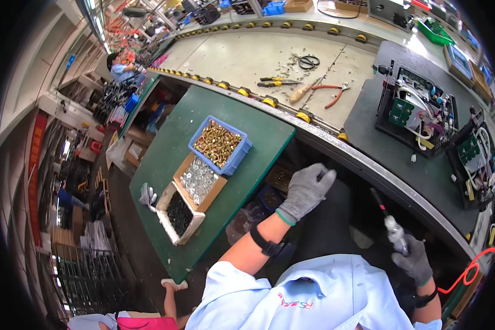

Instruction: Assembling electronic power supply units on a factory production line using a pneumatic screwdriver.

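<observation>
A powered screwdriver (395, 235) sits in the gloved right hand (415, 261), fingers wrapped around its lower body, its bit angled up and left before the dark gap below the conveyor edge. The grip hides the tool's lower end; whether the coiled orange hose (487, 251) joins it cannot be seen. The gloved left hand (309, 190) hovers near that edge, fingers curled; whether they hold anything cannot be told. On the green worktop (269, 137), a blue bin (238, 160) holds brass-coloured fasteners, beside silvery pieces and black parts too small to identify. At right, the farther of two black electronic assemblies (432, 118) shows clearly; the nearer blurs toward the dark rim.
</observation>
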Demonstrator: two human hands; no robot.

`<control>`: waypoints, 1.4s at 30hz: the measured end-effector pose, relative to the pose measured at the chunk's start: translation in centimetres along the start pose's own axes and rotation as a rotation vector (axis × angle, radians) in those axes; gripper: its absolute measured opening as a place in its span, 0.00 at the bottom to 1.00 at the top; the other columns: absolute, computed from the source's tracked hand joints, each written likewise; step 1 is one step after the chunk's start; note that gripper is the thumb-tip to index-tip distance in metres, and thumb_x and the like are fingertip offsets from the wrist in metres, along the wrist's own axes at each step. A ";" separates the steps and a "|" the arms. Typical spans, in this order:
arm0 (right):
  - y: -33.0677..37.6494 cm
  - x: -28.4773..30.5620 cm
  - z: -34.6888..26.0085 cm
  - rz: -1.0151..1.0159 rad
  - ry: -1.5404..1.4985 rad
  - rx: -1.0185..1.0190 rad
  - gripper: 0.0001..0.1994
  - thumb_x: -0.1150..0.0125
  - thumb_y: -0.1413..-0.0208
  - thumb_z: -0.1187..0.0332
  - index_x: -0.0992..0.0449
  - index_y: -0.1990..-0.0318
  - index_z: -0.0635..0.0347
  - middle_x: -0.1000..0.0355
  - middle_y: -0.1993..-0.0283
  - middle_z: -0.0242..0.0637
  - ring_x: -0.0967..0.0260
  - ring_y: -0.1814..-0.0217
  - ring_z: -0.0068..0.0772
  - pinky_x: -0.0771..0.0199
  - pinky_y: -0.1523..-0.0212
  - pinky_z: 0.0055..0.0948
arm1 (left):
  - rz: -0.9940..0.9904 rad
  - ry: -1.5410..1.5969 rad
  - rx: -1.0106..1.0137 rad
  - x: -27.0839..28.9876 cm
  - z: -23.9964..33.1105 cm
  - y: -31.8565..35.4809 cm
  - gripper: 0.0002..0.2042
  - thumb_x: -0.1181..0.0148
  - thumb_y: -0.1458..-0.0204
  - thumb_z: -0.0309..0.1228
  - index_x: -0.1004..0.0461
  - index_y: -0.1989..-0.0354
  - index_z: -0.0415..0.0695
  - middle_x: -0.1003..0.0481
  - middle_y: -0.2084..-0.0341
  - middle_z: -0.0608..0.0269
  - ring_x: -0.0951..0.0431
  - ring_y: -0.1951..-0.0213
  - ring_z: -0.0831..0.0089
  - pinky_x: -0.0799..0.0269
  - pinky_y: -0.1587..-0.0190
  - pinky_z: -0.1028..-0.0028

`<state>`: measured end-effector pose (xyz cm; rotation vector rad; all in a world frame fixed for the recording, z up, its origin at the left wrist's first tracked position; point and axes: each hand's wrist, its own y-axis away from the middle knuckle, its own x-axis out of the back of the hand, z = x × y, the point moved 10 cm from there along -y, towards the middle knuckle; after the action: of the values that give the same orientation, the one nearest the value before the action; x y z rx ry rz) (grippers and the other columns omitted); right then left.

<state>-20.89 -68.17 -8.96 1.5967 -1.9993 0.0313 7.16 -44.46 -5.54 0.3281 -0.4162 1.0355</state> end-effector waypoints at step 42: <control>-34.1 -37.0 25.6 -0.607 0.546 -0.324 0.26 0.33 0.47 0.64 0.28 0.40 0.58 0.22 0.57 0.50 0.22 0.59 0.54 0.23 0.58 0.47 | 0.089 0.840 1.103 0.7 -29.5 8.9 0.14 0.39 0.40 0.42 0.26 0.71 0.46 0.36 0.86 0.72 0.39 0.89 0.79 0.46 0.87 0.77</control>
<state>3.65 -54.28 -57.88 1.6834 -1.0106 -0.0785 4.83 -26.44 -30.42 0.7963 0.9537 1.3106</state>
